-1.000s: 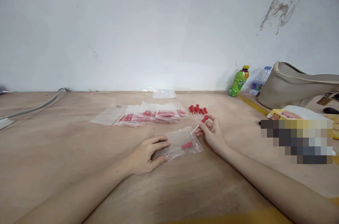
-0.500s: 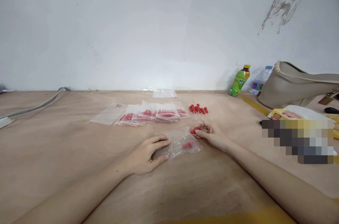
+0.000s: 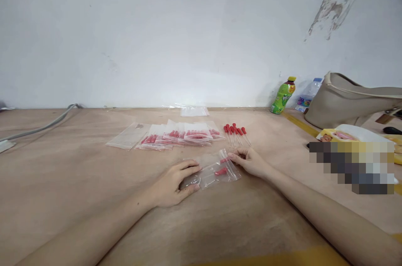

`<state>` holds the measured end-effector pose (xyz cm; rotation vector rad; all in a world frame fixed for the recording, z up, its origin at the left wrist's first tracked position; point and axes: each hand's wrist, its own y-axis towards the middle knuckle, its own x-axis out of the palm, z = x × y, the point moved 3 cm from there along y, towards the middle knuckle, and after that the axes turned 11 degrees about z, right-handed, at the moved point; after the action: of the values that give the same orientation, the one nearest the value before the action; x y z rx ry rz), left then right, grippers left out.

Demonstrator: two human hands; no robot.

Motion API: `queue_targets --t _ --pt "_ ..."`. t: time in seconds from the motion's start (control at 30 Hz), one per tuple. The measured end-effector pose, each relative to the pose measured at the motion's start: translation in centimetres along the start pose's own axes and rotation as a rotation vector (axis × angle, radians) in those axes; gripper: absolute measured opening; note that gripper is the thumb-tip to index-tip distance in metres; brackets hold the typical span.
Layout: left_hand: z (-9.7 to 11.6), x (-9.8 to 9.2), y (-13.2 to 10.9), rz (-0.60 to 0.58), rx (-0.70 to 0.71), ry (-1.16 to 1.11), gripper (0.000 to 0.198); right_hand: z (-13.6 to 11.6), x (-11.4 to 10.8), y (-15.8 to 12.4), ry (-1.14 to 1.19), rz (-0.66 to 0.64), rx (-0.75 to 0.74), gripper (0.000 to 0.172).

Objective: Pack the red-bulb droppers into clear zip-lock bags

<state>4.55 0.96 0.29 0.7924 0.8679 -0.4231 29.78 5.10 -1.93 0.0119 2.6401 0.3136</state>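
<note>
A clear zip bag (image 3: pixel 207 178) lies on the table between my hands, its mouth toward the right. My left hand (image 3: pixel 172 184) rests over its left end, thumb and fingers apart and touching it. Inside the bag is a dropper with a red bulb (image 3: pixel 221 171); its thin stem is hard to make out. With thumb and fingers together, my right hand (image 3: pixel 249 162) pinches the end of a second red-bulbed dropper (image 3: pixel 224 160) at the bag's mouth, most of the bulb inside the plastic. Several loose red-bulbed droppers (image 3: pixel 234 129) lie just beyond my right hand.
Overlapping zip bags with red droppers (image 3: pixel 188 134) lie behind the left hand. A flat clear bag (image 3: pixel 194 111) sits by the wall. On the right stand a green bottle (image 3: pixel 283 96), a clear bottle (image 3: pixel 309 94), a beige bag (image 3: pixel 329 102) and a yellow-white pack (image 3: pixel 348 134). A cable (image 3: pixel 50 123) runs at left.
My right hand has pushed the second dropper leftward and deeper into the bag, so its bulb now sits behind the plastic. My left hand has stayed in place on the bag.
</note>
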Motion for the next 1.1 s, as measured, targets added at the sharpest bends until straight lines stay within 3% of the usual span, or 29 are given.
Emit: queue_targets --t 0.2,0.33,0.57,0.83,1.1 --pt "0.0 0.0 0.0 -0.008 0.01 0.016 0.043 -1.5 0.5 -0.9 -0.073 0.051 -0.246 0.023" --pt "0.0 0.1 0.0 0.001 0.02 0.012 0.043 -2.1 0.9 -1.4 -0.064 0.022 -0.296 0.02" --pt "-0.1 0.2 0.0 0.003 0.026 0.012 0.042 -1.3 1.0 -1.2 0.193 -0.221 -0.05 0.026" --pt "-0.1 0.1 0.0 -0.01 0.013 0.027 0.043 -0.9 1.7 -1.1 0.231 -0.087 0.047 0.031" --pt "-0.2 0.2 -0.1 -0.004 0.018 0.025 0.043 -1.9 1.1 -1.1 0.24 -0.084 0.035 0.047"
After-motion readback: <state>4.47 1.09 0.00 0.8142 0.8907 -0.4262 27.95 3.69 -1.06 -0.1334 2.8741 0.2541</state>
